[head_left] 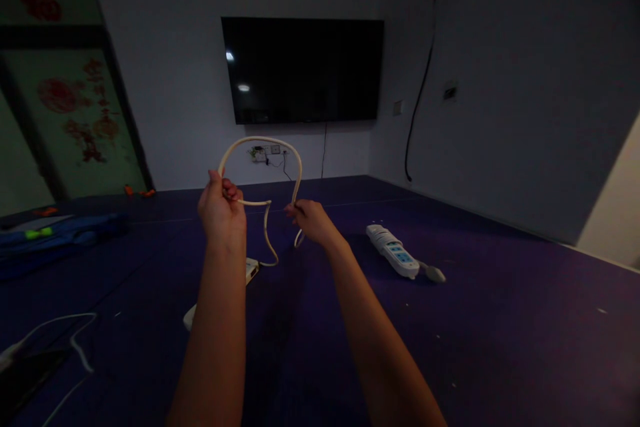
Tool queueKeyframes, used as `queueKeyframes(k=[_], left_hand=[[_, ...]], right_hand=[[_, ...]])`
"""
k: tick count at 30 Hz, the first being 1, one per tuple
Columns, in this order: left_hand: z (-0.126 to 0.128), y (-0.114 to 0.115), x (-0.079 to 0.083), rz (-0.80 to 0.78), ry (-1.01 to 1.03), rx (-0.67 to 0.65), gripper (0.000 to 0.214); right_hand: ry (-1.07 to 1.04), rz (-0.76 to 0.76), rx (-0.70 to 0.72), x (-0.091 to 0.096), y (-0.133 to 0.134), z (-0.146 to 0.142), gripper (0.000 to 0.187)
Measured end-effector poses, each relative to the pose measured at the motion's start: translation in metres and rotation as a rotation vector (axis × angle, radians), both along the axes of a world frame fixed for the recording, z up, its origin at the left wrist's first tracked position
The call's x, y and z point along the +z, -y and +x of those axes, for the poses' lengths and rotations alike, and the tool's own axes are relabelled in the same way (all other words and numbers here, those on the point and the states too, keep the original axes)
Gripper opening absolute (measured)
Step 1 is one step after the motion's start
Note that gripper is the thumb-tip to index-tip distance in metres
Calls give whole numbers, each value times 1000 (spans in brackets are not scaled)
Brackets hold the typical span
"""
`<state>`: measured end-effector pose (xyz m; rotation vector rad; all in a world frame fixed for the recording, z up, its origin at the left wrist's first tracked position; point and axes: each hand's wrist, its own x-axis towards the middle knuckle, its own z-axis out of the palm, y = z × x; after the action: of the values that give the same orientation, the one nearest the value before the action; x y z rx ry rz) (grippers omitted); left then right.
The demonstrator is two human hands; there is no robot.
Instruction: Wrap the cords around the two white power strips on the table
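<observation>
A: Head view. Item one, left hand (223, 207): pose?
B: Raised, forearm nearly upright from the lower edge, thumb uppermost. Fingers curled in, gripping the cord (265, 139).
A: Item two, right hand (313, 220): pose?
B: Forearm slanting up and leftward from the lower right, back of the hand showing, fingertips toward the left hand. It sits slightly lower than the left. Fingers narrow, pinching the same cord.
A: Item three, the cord: description and position?
B: Pale, flexible, in both hands. A tall arch stands above the fingers, running from left hand to right. A lower strand passes from the left fingers toward the right, kinks sharply, drops between the hands and curves back to the strip (251, 271). A short curved piece hangs just below the right fingers.
A: Item four, the strip?
B: White, on the purple surface (490, 327), partly behind the left forearm. Another white part shows to the forearm's left; cannot tell whether it is the same piece.
A: Item five, second strip (400, 257)?
B: White with blue panels, on the purple surface, right of the right hand and apart from it. Its lead is wound about the far end; a plug (434, 274) lies by the near end.
A: Remainder?
B: Television (305, 70), on the far wall. Blue cloth (95, 232), at left. White cable (80, 347), lower left.
</observation>
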<state>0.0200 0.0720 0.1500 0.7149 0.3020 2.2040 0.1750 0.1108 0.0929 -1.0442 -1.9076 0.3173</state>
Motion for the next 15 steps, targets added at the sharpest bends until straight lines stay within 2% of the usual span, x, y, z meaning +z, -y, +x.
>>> queueKeyframes(k=[3,5,7,11,15], left_hand=[[7,-4,-3,9,-93,52,18],[13,-3,-4,3,-199,103,17],[20,2,-5,-6,-334,128,26],[40,16,-7,-35,-598,147,50],[54,20,-13,-67,-819,75,50]], right_hand=[[-190,81,6,8,5,1,20],[-309,131,61,15,12,2,21],[-413,167,136,23,20,4,23],[-589,214,238,35,35,5,31],[-742,187,309,41,43,5,33]])
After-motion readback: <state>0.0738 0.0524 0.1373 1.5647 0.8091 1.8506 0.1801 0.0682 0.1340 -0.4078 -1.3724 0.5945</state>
